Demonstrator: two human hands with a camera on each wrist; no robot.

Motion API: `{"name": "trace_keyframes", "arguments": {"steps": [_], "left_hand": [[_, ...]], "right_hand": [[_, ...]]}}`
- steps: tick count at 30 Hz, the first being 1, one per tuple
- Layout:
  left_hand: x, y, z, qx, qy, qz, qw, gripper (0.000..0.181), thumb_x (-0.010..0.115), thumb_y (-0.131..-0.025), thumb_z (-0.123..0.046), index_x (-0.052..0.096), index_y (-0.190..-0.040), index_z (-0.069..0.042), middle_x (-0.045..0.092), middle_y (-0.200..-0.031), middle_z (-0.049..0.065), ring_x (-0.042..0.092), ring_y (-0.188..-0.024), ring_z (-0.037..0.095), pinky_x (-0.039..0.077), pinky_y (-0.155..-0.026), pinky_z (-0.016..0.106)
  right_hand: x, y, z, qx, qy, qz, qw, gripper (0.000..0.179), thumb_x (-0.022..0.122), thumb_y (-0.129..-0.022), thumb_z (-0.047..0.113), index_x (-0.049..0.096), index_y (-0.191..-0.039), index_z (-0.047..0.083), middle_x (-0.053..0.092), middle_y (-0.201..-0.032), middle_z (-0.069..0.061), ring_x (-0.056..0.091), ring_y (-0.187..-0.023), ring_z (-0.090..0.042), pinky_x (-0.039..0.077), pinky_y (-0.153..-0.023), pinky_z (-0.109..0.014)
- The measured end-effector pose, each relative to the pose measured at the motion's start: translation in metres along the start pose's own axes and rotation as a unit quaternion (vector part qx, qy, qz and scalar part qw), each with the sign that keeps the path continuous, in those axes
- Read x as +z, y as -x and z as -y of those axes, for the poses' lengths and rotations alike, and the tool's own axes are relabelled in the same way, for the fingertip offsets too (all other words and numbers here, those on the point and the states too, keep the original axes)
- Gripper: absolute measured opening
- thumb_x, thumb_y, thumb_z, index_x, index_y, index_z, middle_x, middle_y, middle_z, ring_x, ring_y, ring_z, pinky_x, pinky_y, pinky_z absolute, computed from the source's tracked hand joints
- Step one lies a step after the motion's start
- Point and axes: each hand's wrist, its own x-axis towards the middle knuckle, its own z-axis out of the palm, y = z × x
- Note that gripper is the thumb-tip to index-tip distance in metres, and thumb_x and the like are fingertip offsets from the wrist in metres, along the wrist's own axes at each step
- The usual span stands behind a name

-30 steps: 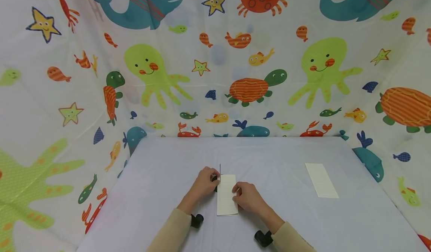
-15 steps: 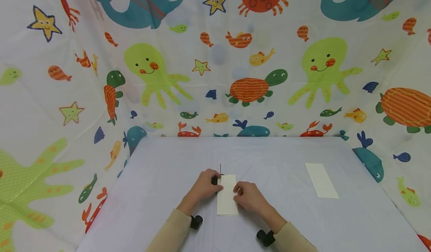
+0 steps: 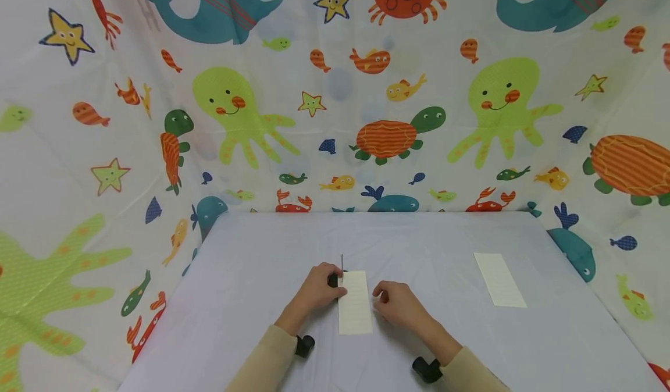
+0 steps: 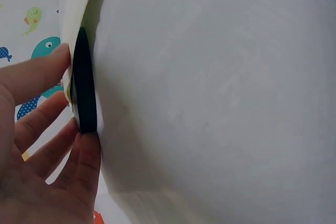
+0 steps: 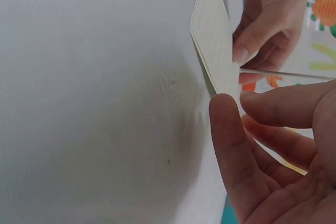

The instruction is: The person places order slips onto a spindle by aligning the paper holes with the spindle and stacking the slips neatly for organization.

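A narrow stack of cream, faintly lined paper sheets (image 3: 356, 310) lies at the middle of the table; its layered edge shows in the right wrist view. My left hand (image 3: 313, 290) grips its upper left edge, thumb on top of the paper. Against that edge, by the left fingers, is a dark, flat-sided object (image 4: 85, 87), largely covered by the hand in the head view; its kind is unclear. A thin dark line (image 3: 342, 264) sticks out past the paper's top. Right of the stack, my right hand (image 3: 400, 306) is slightly apart, fingers loosely bent, holding nothing.
Another cream sheet (image 3: 499, 280) lies at the right of the white-covered table (image 3: 251, 246). A cloth printed with sea animals (image 3: 324, 130) hangs behind and at both sides. Black camera mounts (image 3: 428, 370) are on both wrists.
My left thumb has moved onto the paper's top face. My right hand has let go of the paper's right edge and drawn back to the right; the paper has shifted slightly right.
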Motion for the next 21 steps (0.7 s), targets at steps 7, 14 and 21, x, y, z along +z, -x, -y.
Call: {"name": "trace_keyframes", "arguments": {"steps": [7, 14, 21], "left_hand": [[0.000, 0.000, 0.001, -0.005, 0.001, 0.000, 1.0000, 0.035, 0.082, -0.085, -0.018, 0.067, -0.114, -0.004, 0.062, -0.124, 0.016, 0.055, -0.119, 0.034, 0.044, -0.105, 0.051], [0.000, -0.001, 0.000, -0.011, -0.003, 0.003, 0.9999, 0.035, 0.081, -0.085, -0.019, 0.067, -0.114, -0.005, 0.063, -0.124, 0.015, 0.055, -0.119, 0.033, 0.044, -0.104, 0.052], [0.001, 0.000, 0.000, -0.004, -0.008, 0.001, 1.0000, 0.036, 0.082, -0.084, -0.017, 0.067, -0.113, -0.003, 0.063, -0.121, 0.015, 0.055, -0.117, 0.034, 0.045, -0.103, 0.052]], "right_hand": [[-0.009, 0.003, -0.003, -0.035, 0.035, 0.000, 0.9988, 0.013, 0.072, -0.088, 0.001, 0.068, -0.100, 0.003, 0.055, -0.071, 0.003, 0.050, -0.058, -0.011, 0.044, -0.053, -0.026], [-0.018, 0.006, -0.004, -0.048, 0.085, -0.005, 0.9952, 0.012, 0.074, -0.087, 0.004, 0.069, -0.098, 0.005, 0.055, -0.072, 0.006, 0.049, -0.062, -0.011, 0.043, -0.056, -0.027], [-0.023, 0.015, -0.009, -0.045, 0.169, -0.022, 0.9843, 0.010, 0.076, -0.087, 0.009, 0.070, -0.095, 0.009, 0.054, -0.075, 0.006, 0.048, -0.067, -0.010, 0.044, -0.060, -0.029]]}}
